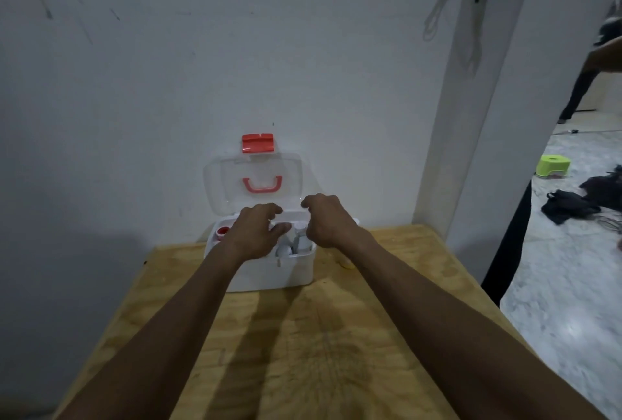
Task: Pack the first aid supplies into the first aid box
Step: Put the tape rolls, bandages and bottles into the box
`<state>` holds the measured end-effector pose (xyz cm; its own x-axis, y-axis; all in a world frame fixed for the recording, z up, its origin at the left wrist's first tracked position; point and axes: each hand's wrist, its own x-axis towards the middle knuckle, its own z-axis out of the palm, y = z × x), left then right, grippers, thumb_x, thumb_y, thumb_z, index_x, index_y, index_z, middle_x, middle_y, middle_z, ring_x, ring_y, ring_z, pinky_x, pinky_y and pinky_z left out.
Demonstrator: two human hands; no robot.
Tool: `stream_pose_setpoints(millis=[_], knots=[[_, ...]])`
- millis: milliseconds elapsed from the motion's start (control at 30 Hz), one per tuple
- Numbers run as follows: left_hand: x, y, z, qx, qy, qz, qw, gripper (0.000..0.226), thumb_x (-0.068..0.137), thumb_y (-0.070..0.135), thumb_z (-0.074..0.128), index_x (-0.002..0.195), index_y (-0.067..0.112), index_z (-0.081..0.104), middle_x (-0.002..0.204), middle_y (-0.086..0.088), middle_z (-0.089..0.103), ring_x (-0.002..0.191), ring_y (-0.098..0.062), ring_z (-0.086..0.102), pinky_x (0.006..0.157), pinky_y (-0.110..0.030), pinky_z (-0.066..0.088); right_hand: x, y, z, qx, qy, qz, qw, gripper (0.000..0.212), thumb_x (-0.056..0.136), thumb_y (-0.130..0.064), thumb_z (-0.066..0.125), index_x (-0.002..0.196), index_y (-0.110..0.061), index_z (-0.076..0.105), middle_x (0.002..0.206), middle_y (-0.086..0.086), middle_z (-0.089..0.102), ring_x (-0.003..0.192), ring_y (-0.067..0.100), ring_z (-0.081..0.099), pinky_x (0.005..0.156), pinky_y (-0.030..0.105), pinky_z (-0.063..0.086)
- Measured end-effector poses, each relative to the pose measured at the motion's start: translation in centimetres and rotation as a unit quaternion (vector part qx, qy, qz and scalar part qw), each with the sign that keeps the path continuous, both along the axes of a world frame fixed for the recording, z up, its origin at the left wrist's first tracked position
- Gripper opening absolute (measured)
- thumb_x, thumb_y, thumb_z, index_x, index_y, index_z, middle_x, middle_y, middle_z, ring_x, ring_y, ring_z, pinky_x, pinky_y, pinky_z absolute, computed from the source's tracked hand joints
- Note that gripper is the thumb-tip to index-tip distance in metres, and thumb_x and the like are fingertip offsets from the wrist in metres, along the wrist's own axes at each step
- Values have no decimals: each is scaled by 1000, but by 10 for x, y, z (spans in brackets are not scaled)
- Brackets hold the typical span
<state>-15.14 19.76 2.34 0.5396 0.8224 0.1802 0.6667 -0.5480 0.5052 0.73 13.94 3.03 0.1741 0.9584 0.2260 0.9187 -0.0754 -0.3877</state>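
Note:
A white first aid box (269, 273) stands at the far end of the wooden table (303, 335), against the wall. Its clear lid (222, 180) is raised, with a red handle (262, 184) and a red latch (257, 143). Inside I see a red-capped item (222, 232) at the left and white supplies (296, 243) in the middle. My left hand (255, 233) hovers over the box's opening with fingers spread and curled. My right hand (324, 219) is above the box's right side, fingers bent downward. Neither hand visibly holds anything.
A small yellowish item (346, 263) lies on the table just right of the box. A white wall stands behind and a pillar at right. On the floor to the right are a green stool (553, 165) and dark clothes (572, 206).

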Motion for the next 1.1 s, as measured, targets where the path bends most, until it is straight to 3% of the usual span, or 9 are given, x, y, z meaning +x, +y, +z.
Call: stream_pose_setpoints(millis=[100,200,300,500,700,833,933,1100], knots=[[-18,-4,-6,56,-48,44,996,51,96,42,50,135,9,54,137,-13,57,124,-30,55,104,-45,44,15,-7,7,49,8,-69,996,43,80,0,63,123,-1,62,122,19,63,114,34,58,94,42,53],[-37,-4,-22,115,-9,117,986,50,99,41,42,133,5,54,136,-19,56,125,-36,51,103,-50,41,35,-13,1,-4,-10,-118,993,39,82,-9,61,121,-5,60,122,16,62,116,35,55,93,42,53],[-51,-4,-40,110,31,147,983,50,98,44,35,130,9,52,131,-18,56,122,-37,50,99,-54,42,45,-20,-7,-75,11,-128,989,35,85,-10,60,120,-5,55,123,17,56,114,33,54,90,39,53],[-57,7,-70,83,21,144,986,76,90,67,7,139,19,40,139,-12,48,129,-31,44,101,-53,44,49,-19,-17,-70,11,-132,989,31,87,2,61,117,1,56,121,21,53,101,35,61,86,41,55],[-54,-3,-70,71,29,152,985,60,98,54,17,148,24,32,159,-8,28,149,-27,17,119,-51,22,52,-6,9,-39,-18,-123,992,27,85,0,60,112,0,60,114,19,59,97,32,62,83,40,58],[-52,-4,-72,62,29,159,985,60,99,53,16,151,24,27,161,-8,22,150,-25,11,121,-48,17,43,10,58,35,-32,-111,993,28,85,-4,62,112,1,64,114,19,62,94,33,66,81,40,59],[-52,-6,-71,66,32,164,984,62,99,52,15,152,21,26,162,-9,20,151,-25,10,121,-47,17,27,24,84,88,-43,-74,992,30,86,-7,61,115,-1,65,119,19,61,96,33,65,73,32,53],[-52,-9,-70,64,31,164,984,62,100,52,16,152,22,26,162,-8,18,151,-24,8,120,-46,16,-1,47,84,74,-35,-20,996,34,84,-6,65,118,-5,65,120,17,61,102,29,63,73,26,46]])
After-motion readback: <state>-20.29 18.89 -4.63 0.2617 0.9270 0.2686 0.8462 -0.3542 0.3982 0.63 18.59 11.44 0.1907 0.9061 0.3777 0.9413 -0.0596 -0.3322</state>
